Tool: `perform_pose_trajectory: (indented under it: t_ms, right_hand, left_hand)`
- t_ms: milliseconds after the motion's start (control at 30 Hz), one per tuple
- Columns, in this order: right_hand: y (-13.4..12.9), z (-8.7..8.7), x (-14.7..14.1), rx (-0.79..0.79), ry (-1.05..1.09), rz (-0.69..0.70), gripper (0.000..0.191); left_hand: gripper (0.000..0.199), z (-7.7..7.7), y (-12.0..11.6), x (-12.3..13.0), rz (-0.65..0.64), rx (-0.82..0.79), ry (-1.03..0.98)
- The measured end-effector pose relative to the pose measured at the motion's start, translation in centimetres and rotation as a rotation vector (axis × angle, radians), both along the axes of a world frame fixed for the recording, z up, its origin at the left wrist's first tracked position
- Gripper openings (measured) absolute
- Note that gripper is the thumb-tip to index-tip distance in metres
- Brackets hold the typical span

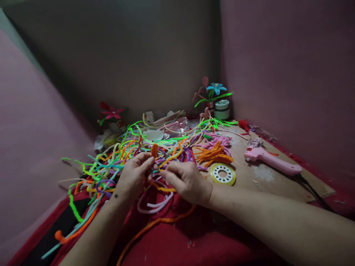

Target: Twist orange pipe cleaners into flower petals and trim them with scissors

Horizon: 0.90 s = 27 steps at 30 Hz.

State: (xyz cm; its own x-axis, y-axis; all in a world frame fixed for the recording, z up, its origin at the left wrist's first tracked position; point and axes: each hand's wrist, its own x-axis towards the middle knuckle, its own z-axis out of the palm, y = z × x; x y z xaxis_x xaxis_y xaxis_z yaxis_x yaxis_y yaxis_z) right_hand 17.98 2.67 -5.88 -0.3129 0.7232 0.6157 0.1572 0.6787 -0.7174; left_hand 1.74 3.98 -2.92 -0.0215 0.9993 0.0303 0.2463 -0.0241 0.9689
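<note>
My left hand (pixel 135 173) is closed in a pinch on a short, folded orange pipe cleaner (pixel 154 149), whose looped top stands up above the fingertips. Close beside it, my right hand (pixel 187 181) has its fingers curled together; what they grip, if anything, is hidden. Under both hands lie loose pipe cleaners, among them a pale pink one (pixel 152 211) bent in a curve. A long orange pipe cleaner (pixel 155 222) runs from below my right wrist across the red cloth (pixel 166 244) toward the front edge.
Tangled pipe cleaners (pixel 111 162) spread to the left. On the board (pixel 277 188) at right lie a pink glue gun (pixel 273 159) with a cord, a yellow tape roll (pixel 223 174) and an orange pipe-cleaner bundle (pixel 215 153). Behind stand a blue flower (pixel 216 88) and a white jar (pixel 222 109).
</note>
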Motion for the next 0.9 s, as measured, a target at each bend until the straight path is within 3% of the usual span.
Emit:
perform_pose_trajectory:
  t_ms: [100, 233, 333, 433, 500, 633, 733, 900]
  right_hand:
    - [-0.7, -0.3, -0.3, 0.173, -0.113, 0.129, 0.037]
    - [-0.9, -0.5, -0.4, 0.28, -0.163, 0.171, 0.041]
    - [-0.2, -0.5, 0.0, 0.282, -0.195, 0.143, 0.038]
    - [0.8, -0.4, 0.5, 0.204, -0.213, 0.085, 0.032]
    - [1.3, -0.4, 0.8, 0.107, -0.19, 0.083, 0.029]
    - [1.8, -0.5, 0.8, -0.021, -0.105, 0.029, 0.03]
    - [1.8, -0.7, 0.5, -0.084, -0.063, 0.049, 0.033]
    - [1.6, -0.5, 0.5, -0.209, -0.019, 0.131, 0.03]
  left_hand:
    - [0.019, 1.2, 0.1, 1.2, -0.053, -0.003, 0.119]
    - [0.02, 3.2, 1.6, 5.0, -0.193, 0.033, 0.347]
    - [0.025, 3.9, 3.9, 7.8, -0.317, 0.183, 0.438]
    - [0.023, 4.6, 5.4, 9.0, -0.247, 0.403, 0.504]
    - [0.024, 5.1, 5.2, 8.6, -0.209, 0.456, 0.467]
    - [0.022, 5.7, 2.3, 5.9, -0.243, 0.335, 0.553]
    - [0.017, 5.3, -0.1, 3.3, -0.313, 0.214, 0.588]
    - [0.019, 4.4, -2.5, 0.5, -0.461, -0.08, 0.445]
